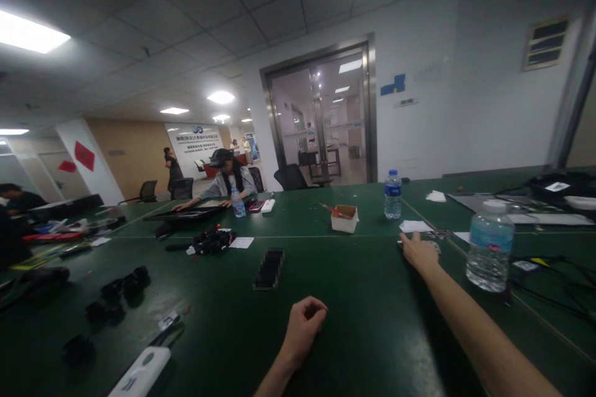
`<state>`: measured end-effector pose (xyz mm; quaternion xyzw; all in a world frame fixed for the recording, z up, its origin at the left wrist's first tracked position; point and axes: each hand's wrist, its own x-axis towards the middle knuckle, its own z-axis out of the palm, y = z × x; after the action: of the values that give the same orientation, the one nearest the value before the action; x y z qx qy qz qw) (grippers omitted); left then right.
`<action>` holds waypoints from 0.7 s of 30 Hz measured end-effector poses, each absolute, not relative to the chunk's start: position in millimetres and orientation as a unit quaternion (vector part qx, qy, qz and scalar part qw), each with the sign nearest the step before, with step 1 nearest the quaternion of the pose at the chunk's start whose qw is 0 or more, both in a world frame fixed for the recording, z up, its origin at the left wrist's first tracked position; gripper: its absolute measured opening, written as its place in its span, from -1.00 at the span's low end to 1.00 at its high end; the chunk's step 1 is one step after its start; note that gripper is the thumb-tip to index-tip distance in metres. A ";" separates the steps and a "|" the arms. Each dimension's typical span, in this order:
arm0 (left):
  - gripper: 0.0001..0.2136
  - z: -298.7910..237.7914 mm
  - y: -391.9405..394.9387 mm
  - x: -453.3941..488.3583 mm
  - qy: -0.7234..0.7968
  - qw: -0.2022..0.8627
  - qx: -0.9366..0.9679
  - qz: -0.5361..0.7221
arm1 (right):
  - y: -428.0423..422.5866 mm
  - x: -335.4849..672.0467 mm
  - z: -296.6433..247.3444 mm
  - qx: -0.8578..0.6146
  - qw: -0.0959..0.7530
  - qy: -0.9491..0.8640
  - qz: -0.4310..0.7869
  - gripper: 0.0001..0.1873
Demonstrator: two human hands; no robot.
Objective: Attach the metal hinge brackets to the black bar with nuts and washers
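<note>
My left hand [303, 322] rests on the green table [363, 310] near me, its fingers curled into a loose fist with nothing in it. My right hand [419, 252] reaches forward across the table, palm down, its fingers on or over a small dark object that the hand mostly hides. A dark phone [269, 268] lies flat ahead of my left hand. A clear water bottle [490, 245] stands just right of my right arm.
A small cardboard box [344, 218] and a second water bottle [393, 194] stand farther back. Dark round parts [121, 289] and a white device [142, 375] lie at left. Cables and trays [554, 198] sit at right. A seated person [226, 183] works across the table.
</note>
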<state>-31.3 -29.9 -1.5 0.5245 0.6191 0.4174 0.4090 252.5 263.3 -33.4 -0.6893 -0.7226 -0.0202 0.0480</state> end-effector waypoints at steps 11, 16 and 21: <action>-0.69 -6.1 -27.6 -35.9 0.616 0.407 0.550 0.390 | 265.0 252.1 -37.8 -0.692 0.042 -0.718 -0.057 -0.53; -0.72 -8.6 -26.5 -34.5 0.604 0.411 0.551 0.403 | 263.5 252.7 -39.9 -0.690 0.044 -0.718 -0.073 -0.53; -0.76 -5.6 -30.1 -29.8 0.601 0.390 0.567 0.406 | 259.9 252.9 -39.5 -0.684 0.043 -0.722 -0.088 -0.53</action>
<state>-29.8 -30.1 -5.6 0.5674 0.6008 0.4061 0.3900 252.9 259.9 -39.5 -0.6845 -0.7224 -0.0884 0.0426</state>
